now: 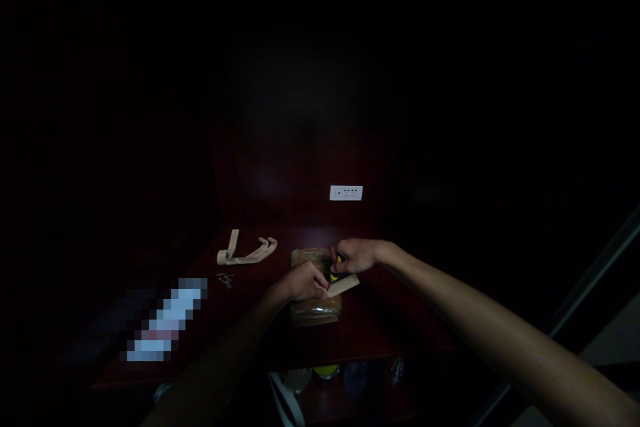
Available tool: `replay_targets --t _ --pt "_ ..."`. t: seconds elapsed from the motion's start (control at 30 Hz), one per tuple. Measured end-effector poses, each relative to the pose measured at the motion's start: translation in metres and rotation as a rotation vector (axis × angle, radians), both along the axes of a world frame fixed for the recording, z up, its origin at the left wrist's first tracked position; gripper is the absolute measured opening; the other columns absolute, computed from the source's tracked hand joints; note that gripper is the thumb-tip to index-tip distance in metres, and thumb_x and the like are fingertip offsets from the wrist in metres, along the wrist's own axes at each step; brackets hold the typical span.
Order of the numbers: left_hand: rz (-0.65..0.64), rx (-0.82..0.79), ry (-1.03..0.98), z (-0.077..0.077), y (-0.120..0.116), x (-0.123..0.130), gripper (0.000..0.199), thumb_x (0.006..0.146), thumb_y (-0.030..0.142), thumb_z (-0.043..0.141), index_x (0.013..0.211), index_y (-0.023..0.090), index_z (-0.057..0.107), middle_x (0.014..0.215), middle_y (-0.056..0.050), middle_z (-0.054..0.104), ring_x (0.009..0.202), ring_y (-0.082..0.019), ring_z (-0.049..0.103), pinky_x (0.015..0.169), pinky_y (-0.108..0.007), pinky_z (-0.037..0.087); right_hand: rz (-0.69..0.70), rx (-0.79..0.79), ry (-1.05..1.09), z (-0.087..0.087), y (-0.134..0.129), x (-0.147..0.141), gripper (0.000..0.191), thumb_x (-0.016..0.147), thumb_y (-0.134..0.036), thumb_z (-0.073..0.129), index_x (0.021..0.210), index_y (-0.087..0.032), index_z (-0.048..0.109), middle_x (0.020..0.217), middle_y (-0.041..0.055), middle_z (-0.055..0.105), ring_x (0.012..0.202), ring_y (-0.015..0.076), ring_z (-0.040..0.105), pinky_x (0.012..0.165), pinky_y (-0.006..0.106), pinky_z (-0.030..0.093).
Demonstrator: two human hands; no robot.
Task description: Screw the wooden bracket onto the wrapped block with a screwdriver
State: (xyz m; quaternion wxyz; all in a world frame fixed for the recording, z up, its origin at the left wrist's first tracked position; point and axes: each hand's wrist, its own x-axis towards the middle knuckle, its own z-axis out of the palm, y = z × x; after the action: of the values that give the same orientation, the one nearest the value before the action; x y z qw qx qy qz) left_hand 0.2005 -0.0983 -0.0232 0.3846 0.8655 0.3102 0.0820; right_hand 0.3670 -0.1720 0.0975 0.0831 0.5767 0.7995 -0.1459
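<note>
My right hand is closed around a yellow and black screwdriver, its tip pointing down at a pale wooden piece. My left hand pinches the near end of that piece close to the screwdriver tip. Whether a screw sits under the tip is too small and dark to make out. Beneath both hands lies a brown block wrapped in shiny clear film, and the wooden piece rests across it.
On the dark red table, more pale wooden parts with curved hooks lie at the left. Several loose screws are just in front of them. A white socket panel is on the back wall. Jars stand on a shelf below.
</note>
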Motion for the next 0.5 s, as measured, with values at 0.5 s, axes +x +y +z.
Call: replay_targets --t 0.5 --pt "0.003 0.022 0.007 0.007 -0.005 0.002 0.030 0.063 0.031 0.070 0.088 0.014 0.074 0.077 -0.005 0.070 0.069 -0.016 0.059 0.058 -0.023 0.040 0.016 0.045 -0.182 0.009 -0.006 -0.016 0.042 0.075 -0.035 0.065 0.111 -0.015 0.062 0.097 0.0099 0.068 0.076 0.0183 0.061 0.053 0.023 0.036"
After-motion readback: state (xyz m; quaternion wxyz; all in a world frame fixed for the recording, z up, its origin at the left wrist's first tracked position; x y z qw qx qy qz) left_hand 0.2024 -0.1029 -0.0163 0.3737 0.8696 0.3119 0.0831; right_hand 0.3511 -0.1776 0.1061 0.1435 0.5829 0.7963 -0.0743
